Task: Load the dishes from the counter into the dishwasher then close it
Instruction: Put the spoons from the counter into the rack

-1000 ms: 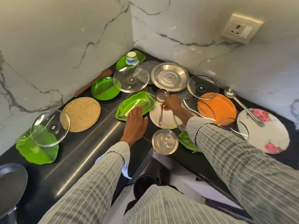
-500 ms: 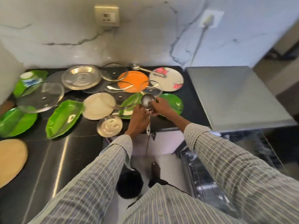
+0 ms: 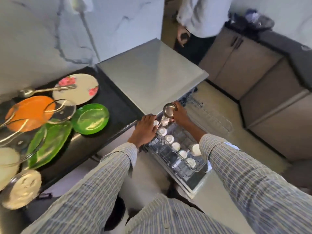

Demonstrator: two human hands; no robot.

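Note:
My right hand [image 3: 179, 114] grips a steel ladle [image 3: 168, 110] by its bowl, held above the pulled-out dishwasher rack [image 3: 179, 152]. My left hand [image 3: 145, 130] is beside it at the rack's left edge, fingers curled at the ladle's handle; the handle is mostly hidden. Several white cups [image 3: 175, 146] sit in a row in the rack. On the black counter [image 3: 116, 108] to the left lie a round green plate [image 3: 90, 118], a flowered white plate [image 3: 79, 88] with a second ladle [image 3: 43, 90] across it, an orange plate [image 3: 28, 113], a glass lid [image 3: 61, 109] and a green leaf-shaped plate [image 3: 50, 142].
The dishwasher's grey top [image 3: 150, 76] is right of the counter. Another person [image 3: 197, 21] stands beyond it. Beige cabinets [image 3: 253, 78] run along the right. A small steel plate [image 3: 22, 189] and a cream plate [image 3: 6, 162] lie at the counter's left edge.
The view swung right from the counter to the dishwasher. Both hands carried the ladle from above the counter edge to over the rack.

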